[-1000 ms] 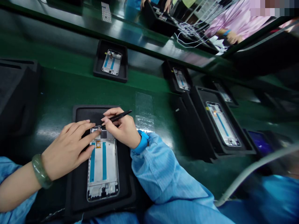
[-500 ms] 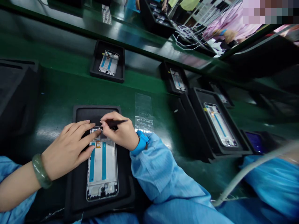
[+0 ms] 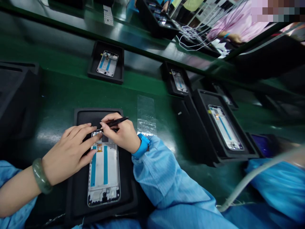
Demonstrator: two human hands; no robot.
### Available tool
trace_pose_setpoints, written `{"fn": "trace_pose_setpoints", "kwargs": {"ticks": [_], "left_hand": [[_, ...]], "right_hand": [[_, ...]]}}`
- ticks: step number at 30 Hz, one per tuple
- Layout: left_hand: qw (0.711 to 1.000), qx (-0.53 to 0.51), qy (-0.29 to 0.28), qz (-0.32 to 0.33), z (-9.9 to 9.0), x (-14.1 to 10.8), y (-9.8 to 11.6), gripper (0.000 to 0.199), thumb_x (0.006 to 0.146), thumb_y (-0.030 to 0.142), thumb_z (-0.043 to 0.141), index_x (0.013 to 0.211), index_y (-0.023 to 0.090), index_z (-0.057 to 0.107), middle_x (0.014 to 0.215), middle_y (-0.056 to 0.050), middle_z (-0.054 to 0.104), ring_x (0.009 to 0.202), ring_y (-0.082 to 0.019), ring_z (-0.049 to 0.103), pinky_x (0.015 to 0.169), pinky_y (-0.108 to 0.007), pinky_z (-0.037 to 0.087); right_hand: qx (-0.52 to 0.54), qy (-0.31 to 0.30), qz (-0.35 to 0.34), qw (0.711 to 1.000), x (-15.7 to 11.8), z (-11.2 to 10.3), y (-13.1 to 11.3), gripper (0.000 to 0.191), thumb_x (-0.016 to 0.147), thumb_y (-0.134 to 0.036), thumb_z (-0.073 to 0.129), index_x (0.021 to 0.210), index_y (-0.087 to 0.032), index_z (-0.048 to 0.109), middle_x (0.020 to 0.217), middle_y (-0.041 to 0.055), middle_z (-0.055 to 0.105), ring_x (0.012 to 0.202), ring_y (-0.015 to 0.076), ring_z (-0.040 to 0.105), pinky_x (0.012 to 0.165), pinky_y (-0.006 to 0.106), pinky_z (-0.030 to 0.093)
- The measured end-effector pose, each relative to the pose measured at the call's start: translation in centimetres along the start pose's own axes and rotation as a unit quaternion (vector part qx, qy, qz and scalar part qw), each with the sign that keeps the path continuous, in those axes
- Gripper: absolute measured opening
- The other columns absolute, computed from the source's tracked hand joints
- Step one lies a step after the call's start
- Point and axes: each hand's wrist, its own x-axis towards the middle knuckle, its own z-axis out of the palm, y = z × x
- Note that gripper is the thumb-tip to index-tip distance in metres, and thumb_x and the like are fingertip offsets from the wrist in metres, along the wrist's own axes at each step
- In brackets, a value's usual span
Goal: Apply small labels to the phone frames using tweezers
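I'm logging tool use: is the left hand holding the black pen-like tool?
No, the right hand holds the black pen-like tool, while the left hand lies partly over the phone frame.

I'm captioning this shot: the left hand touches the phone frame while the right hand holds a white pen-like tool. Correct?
No: the pen-like tool in the right hand is black, not white, as the head view shows. The left hand touches the phone frame.
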Motion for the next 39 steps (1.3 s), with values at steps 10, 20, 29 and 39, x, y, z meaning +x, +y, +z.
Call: {"fn": "trace_pose_setpoints", "kwargs": {"ticks": [10,20,29,39], "left_hand": [[1.0,0.0,0.002,-0.008,-0.1,0.0,0.1,0.041,0.09,0.033,0.045,0.127,0.018,0.051,0.125,-0.015,0.053,0.119,-0.032,0.047,0.092,-0.053,0.044],[1.0,0.01,0.002,-0.013,-0.2,0.2,0.3,0.041,0.09,0.032,0.044,0.127,0.016,0.05,0.125,-0.015,0.055,0.119,-0.031,0.048,0.092,-0.051,0.045],[0.997,0.08,0.012,-0.015,-0.3,0.4,1.5,0.039,0.089,0.026,0.044,0.124,0.015,0.055,0.129,-0.016,0.056,0.119,-0.03,0.052,0.098,-0.048,0.042],[0.996,0.085,0.0,-0.022,0.0,0.3,1.7,0.039,0.089,0.024,0.042,0.124,0.015,0.056,0.13,-0.016,0.056,0.122,-0.03,0.051,0.102,-0.05,0.041]], "right_hand": [[-0.032,-0.001,-0.023,0.999,0.2,0.3,-0.3,0.01,0.084,-0.022,0.055,0.093,-0.018,0.057,0.086,0.0017,0.067,0.073,0.0105,0.066,0.068,0.021,0.056],[-0.065,0.004,-0.046,0.997,0.2,-0.1,0.0,0.009,0.083,-0.02,0.052,0.091,-0.02,0.055,0.084,0.0016,0.067,0.073,0.011,0.065,0.067,0.022,0.055],[0.046,0.015,0.0,0.999,0.5,-1.0,0.6,0.014,0.088,-0.031,0.05,0.094,-0.019,0.053,0.081,0.002,0.064,0.068,0.0113,0.066,0.06,0.023,0.055],[-0.004,-0.017,-0.045,0.999,0.4,-0.5,-0.1,0.015,0.089,-0.032,0.052,0.088,-0.018,0.059,0.085,0.0023,0.065,0.073,0.0116,0.064,0.065,0.023,0.054]]}}
